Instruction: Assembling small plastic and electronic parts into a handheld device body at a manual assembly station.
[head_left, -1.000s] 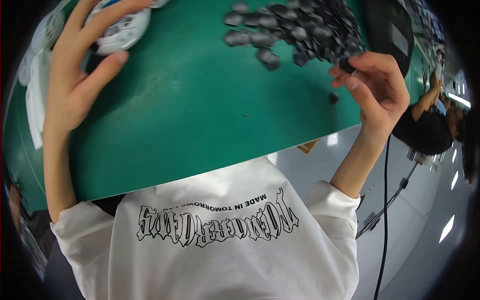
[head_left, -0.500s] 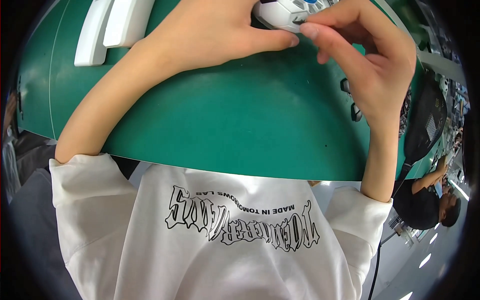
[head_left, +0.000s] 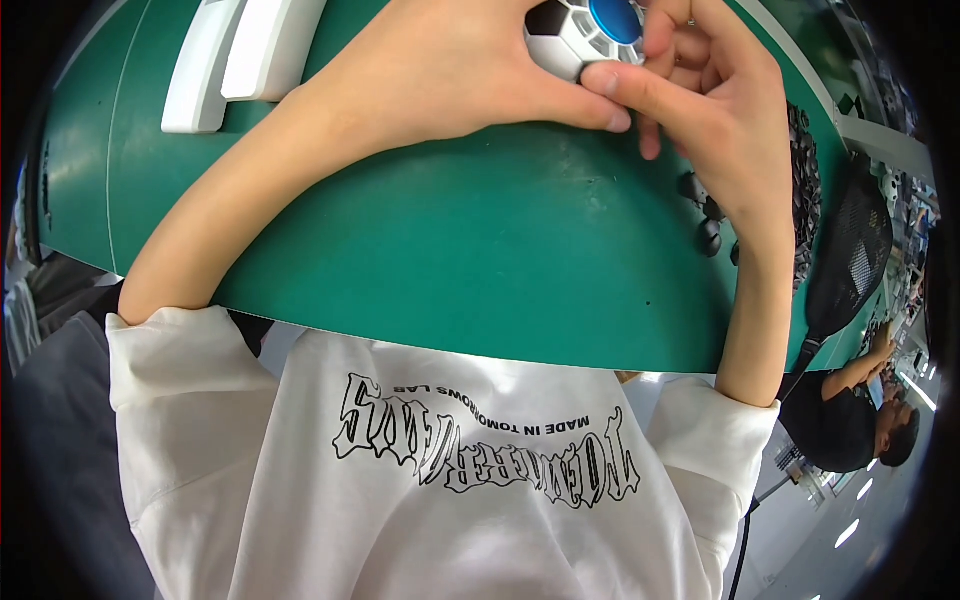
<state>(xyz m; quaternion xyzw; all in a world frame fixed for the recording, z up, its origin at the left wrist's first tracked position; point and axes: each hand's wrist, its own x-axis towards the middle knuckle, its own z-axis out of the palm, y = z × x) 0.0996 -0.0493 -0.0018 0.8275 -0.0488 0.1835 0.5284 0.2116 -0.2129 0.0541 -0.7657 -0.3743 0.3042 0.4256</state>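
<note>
At the top edge of the view is a white, ball-shaped plastic part [head_left: 558, 55] with black panels, open slots and a blue round disc on top; its far side is cut off. My left hand [head_left: 450, 80] wraps round its left side, thumb stretched along the near side. From the right, my right hand [head_left: 730, 115] grips it, with the thumb pressed on its near face and the fingers bent by the disc. Anything small under that thumb is hidden. Several small black pieces [head_left: 710, 236] lie on the green table beside my right wrist.
Two long white plastic pieces, one outer [head_left: 196, 80] and one inner [head_left: 262, 50], lie at the upper left by my forearm. Beyond my right wrist are a heap of black pieces [head_left: 804, 180] and a black mesh object [head_left: 855, 250]. Another person [head_left: 840, 430] works at far right.
My right hand has gone from pinching a small dark piece at the ball-shaped part to pressing its thumb on that part. The ball-shaped part has turned, showing more of the blue disc.
</note>
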